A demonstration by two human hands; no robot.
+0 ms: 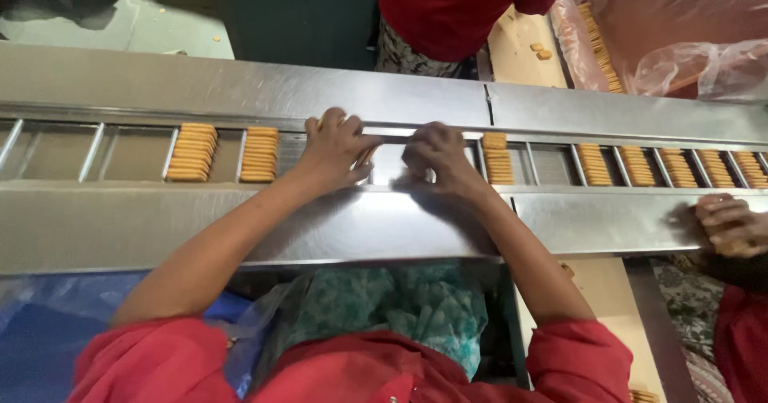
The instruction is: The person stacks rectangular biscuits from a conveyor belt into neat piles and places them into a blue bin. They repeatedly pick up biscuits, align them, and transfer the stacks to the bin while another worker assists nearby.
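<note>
Both hands meet over the middle pocket of a long stainless-steel conveyor channel (136,153), which runs from 9 o'clock to 3 o'clock across the brushed metal counter (240,227). The left hand (336,149) has its grip curled, fingers bent over the far rail and thumb tucked toward the palm; a sliver of pale biscuit edge shows under the thumb, so it seems to be pinching a small stack (365,157), though the hand hides most of it. The right hand (436,157) sits just beside it at 3 o'clock, its grip pressed together with the fingertips bunched downward into the pocket; what they touch cannot be made out.

The channel is split by thin upright metal dividers into shallow rectangular pockets. At 9 o'clock of the hands, two pockets hold rows of flat, golden-brown biscuits (192,153) standing on edge, ridged like stacked coins. Just at 3 o'clock of the right hand lies a shorter biscuit row (496,159), and further pockets toward the right edge are filled too.

At 4 o'clock, another person's hand (732,225) rests on the counter's near lip. At 12 o'clock stands a person in a red garment (456,7), beside crinkled clear plastic sheeting (680,59).
</note>
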